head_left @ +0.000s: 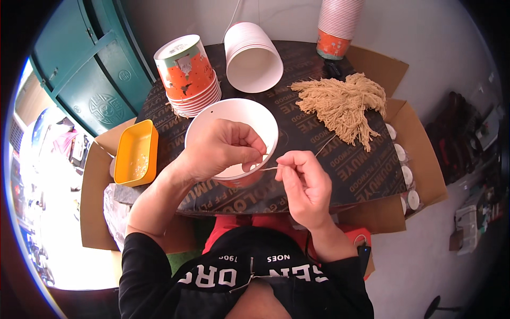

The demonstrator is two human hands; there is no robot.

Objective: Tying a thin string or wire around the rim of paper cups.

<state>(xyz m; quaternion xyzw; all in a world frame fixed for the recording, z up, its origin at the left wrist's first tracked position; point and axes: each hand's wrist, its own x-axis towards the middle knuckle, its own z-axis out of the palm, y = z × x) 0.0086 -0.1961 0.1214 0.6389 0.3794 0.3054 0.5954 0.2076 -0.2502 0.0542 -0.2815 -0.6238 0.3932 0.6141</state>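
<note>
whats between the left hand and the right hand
In the head view, a thin pale string spans the gap from the left hand to the right hand, near the rim of the white-lined cup.

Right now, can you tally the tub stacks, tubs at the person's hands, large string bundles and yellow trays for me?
Tub stacks: 3 (left stack, middle stack, right stack)
Front tub: 1
Large tan string bundle: 1
Yellow tray: 1
Total: 6
</note>
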